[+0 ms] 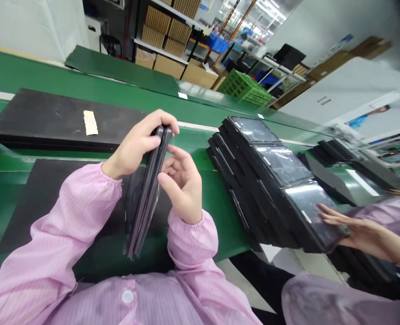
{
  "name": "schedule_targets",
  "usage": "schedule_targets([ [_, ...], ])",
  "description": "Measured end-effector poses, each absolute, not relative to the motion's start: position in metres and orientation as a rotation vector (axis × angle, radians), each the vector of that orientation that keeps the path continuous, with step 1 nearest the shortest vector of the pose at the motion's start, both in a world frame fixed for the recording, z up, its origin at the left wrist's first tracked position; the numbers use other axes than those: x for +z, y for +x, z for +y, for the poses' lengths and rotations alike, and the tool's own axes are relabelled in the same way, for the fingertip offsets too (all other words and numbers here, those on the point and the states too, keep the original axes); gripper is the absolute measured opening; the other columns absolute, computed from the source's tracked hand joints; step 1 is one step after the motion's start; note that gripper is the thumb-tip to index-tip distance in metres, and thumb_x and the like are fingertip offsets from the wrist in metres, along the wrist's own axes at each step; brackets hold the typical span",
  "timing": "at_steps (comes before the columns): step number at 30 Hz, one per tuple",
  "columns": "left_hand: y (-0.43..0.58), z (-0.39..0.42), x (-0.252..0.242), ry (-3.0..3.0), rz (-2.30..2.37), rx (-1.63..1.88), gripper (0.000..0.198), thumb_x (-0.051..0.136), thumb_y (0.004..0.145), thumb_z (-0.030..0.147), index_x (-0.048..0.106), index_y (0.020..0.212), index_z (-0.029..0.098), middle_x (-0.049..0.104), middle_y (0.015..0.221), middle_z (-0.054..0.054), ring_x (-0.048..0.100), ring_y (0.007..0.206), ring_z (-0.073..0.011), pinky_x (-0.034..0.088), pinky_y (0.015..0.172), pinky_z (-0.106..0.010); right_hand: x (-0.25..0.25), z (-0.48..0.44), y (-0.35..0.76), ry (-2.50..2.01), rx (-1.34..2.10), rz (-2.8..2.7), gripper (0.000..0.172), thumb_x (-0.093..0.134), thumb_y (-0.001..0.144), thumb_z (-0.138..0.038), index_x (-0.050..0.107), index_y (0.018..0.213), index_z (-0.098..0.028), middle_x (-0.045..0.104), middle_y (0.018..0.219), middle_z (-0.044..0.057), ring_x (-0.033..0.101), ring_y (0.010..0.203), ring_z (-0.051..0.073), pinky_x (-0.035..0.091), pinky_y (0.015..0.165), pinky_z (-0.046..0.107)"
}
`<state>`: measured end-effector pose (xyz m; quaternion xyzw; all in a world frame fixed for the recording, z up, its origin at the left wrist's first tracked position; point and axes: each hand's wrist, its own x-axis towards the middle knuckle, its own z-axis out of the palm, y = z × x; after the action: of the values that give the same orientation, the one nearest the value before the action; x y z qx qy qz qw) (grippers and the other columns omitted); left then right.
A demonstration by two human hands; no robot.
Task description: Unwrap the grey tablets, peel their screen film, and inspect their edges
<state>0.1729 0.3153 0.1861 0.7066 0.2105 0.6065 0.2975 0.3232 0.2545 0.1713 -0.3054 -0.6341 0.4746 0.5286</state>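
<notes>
Over the green bench (pixel 193 140), the head view shows the person's left hand (pixel 137 146) clamped on the top edge of two thin dark panels (pixel 146 194). The fingers wrap over the far side and the thumb presses the near side. The panels stand on edge, pressed flat together, tilted slightly, with their lower end down near the person's chest above a black mat (pixel 34 203). The right hand (pixel 183 183) sits just beside them. Its fingers are loosely bent and not closed around anything, and the thumb and fingertips touch the panels' right face.

Farther back lies a second black mat (pixel 44 117) bearing a small yellow label (pixel 90 122). To the right, a stack of black trays (pixel 267 167) holds glossy screens, and a co-worker's hand (pixel 342 223) rests flat on the nearest tray. A green crate (pixel 247 88) and shelved cardboard boxes (pixel 166 22) stand beyond the bench.
</notes>
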Motion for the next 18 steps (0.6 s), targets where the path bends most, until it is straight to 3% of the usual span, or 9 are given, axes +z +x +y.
schedule_targets([
  [3, 0.178, 0.321, 0.173, 1.844, 0.361, 1.605, 0.059, 0.063, 0.079, 0.069, 0.062, 0.121, 0.027, 0.061, 0.111, -0.005, 0.059, 0.102, -0.0256, 0.052, 0.091, -0.041, 0.174, 0.269, 0.326, -0.607, 1.161, -1.53, 0.065, 0.075, 0.078, -0.028, 0.044, 0.135, -0.026, 0.057, 0.078, -0.004, 0.057, 0.068, 0.014, 0.052, 0.065, 0.029],
  [6, 0.186, 0.326, 0.161, 1.776, 0.234, 1.707, 0.077, 0.066, 0.074, 0.073, 0.047, 0.139, 0.036, 0.055, 0.122, -0.003, 0.058, 0.106, -0.0234, 0.052, 0.093, -0.04, 0.173, 0.277, 0.331, -0.59, 1.177, -1.58, 0.08, 0.078, 0.077, -0.033, 0.036, 0.144, -0.029, 0.053, 0.076, -0.004, 0.053, 0.066, 0.014, 0.051, 0.063, 0.03],
  [9, 0.192, 0.322, 0.159, 1.605, 0.298, 1.792, 0.08, 0.07, 0.074, 0.071, 0.041, 0.141, 0.04, 0.052, 0.126, -0.003, 0.059, 0.107, -0.0231, 0.054, 0.088, -0.037, 0.171, 0.281, 0.336, -0.57, 1.217, -1.61, 0.081, 0.077, 0.077, -0.038, 0.035, 0.146, -0.031, 0.05, 0.075, -0.005, 0.048, 0.062, 0.014, 0.048, 0.06, 0.03],
  [13, 0.192, 0.309, 0.169, 1.615, 0.263, 1.625, 0.089, 0.084, 0.067, 0.05, 0.039, 0.144, 0.042, 0.051, 0.132, -0.003, 0.059, 0.107, -0.0225, 0.056, 0.07, -0.027, 0.168, 0.283, 0.338, -0.521, 1.239, -1.607, 0.081, 0.075, 0.079, -0.037, 0.033, 0.147, -0.033, 0.049, 0.076, -0.004, 0.045, 0.063, 0.013, 0.046, 0.058, 0.028],
  [18, 0.2, 0.295, 0.176, 1.569, 0.298, 1.668, 0.088, 0.079, 0.073, 0.046, 0.036, 0.149, 0.041, 0.049, 0.133, -0.005, 0.059, 0.102, -0.0203, 0.057, 0.063, -0.024, 0.166, 0.283, 0.335, -0.526, 1.226, -1.621, 0.085, 0.075, 0.077, -0.04, 0.029, 0.148, -0.032, 0.047, 0.076, -0.004, 0.043, 0.06, 0.013, 0.046, 0.055, 0.027],
])
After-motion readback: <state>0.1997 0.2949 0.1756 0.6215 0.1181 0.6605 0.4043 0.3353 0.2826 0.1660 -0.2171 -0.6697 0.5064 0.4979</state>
